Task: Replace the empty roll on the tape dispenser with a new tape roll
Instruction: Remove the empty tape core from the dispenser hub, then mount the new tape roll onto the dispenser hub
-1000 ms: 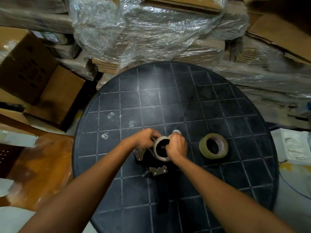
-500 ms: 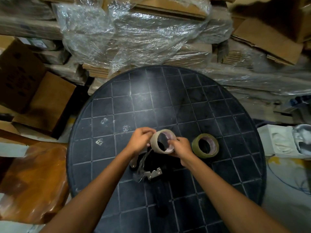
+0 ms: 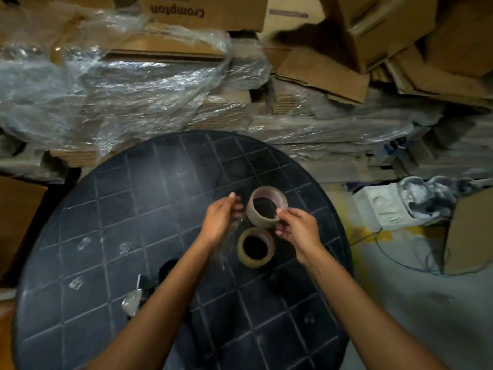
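Two bare forearms are reaching in from the bottom edge over a round dark worktop (image 3: 112,209) ruled in squares. Nearest, the tape dispenser (image 3: 144,289) is lying on the worktop at the left, partly hidden under the left forearm, its metal parts glinting. Further on, one tape roll (image 3: 256,247) is lying flat on the worktop between the two wrists. Just past it, the right hand (image 3: 296,228) is pinching a second roll (image 3: 266,206) by its near rim, holding it tilted and lifted off the worktop. The left hand (image 3: 221,217) is hovering beside that roll with fingers loosely spread, gripping nothing firm; a thin clear strip seems to be trailing below it, though blur is making this uncertain. Beyond the worktop, flattened cardboard (image 3: 165,49) under plastic wrap (image 3: 120,86) and boxes (image 3: 394,28) are piling up.
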A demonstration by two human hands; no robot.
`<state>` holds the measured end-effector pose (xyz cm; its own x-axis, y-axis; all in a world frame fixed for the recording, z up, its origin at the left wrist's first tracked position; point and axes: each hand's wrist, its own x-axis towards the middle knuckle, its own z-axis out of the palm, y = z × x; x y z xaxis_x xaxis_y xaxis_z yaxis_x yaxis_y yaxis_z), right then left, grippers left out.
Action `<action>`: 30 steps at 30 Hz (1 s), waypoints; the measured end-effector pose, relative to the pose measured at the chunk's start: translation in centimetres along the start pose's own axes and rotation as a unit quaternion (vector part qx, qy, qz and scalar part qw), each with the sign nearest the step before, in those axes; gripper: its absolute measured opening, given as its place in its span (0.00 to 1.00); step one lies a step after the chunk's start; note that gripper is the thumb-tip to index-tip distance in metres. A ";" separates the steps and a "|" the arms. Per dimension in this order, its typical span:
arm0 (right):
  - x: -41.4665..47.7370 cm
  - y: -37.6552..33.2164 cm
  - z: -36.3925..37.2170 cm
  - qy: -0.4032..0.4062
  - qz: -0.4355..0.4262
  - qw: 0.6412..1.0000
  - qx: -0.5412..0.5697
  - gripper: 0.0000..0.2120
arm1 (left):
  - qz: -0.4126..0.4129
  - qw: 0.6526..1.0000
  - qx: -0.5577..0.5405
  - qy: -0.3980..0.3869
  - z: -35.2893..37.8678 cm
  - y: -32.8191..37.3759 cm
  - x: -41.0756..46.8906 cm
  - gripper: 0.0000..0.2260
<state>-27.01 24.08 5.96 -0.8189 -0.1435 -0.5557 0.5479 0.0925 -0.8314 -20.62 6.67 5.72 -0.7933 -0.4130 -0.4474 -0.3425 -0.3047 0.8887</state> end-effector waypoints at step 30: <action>4.9 7.3 -4.8 -0.045 0.030 0.966 -0.254 0.18 | -0.026 0.894 0.441 0.069 3.1 -10.3 0.9 0.07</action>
<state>-27.84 28.75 -2.91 -0.7576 -0.2054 -0.6195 0.4213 0.5711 -0.7046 -19.34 12.12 -3.54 -0.7158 -0.5380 -0.4452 -0.6896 0.4443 0.5719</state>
